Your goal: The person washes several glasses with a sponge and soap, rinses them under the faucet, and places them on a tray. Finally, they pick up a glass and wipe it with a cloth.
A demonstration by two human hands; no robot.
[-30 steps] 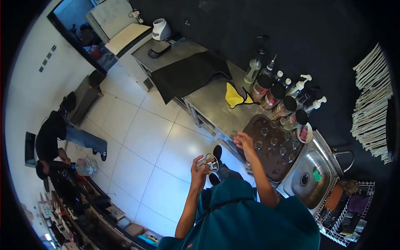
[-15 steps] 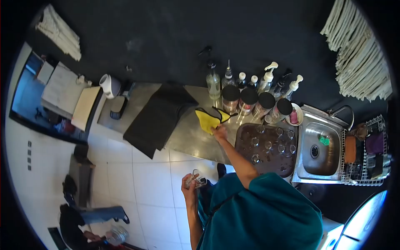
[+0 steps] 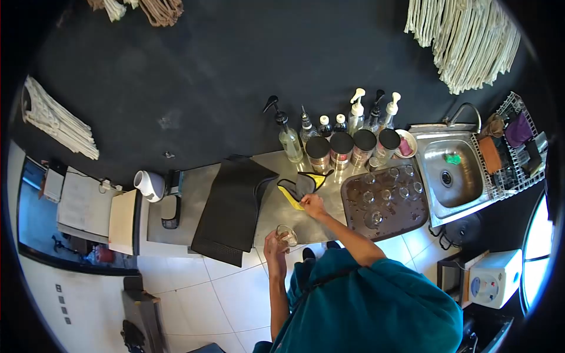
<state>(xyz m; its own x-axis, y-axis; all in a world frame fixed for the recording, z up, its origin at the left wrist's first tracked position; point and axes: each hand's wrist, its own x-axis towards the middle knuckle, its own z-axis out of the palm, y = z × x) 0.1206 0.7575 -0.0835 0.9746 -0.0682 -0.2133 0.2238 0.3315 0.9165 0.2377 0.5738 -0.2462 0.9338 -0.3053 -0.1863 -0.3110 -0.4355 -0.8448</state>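
Observation:
My left hand [image 3: 274,249] is closed around a small clear glass cup [image 3: 287,235] at the front edge of the counter. The cup's round mouth faces up toward me. My right hand [image 3: 313,205] pinches the near edge of a yellow and grey cloth [image 3: 290,196] with dark trim. That cloth lies partly folded on the steel counter [image 3: 275,219], its grey side showing in the middle. To the right of my right hand, a brown tray [image 3: 353,219] bears several small wet glass cups [image 3: 386,195].
Black mats [image 3: 229,206] cover the counter on the left. Several black-lidded jars [image 3: 341,150] and pump bottles [image 3: 356,115] line the wall. A steel sink [image 3: 465,197] and a wire dish rack [image 3: 532,170] stand at the right.
My left hand has brought the glass cup up to the counter edge. The cloth now shows its grey side beside my right hand. My view has shifted, and the seated person has left it.

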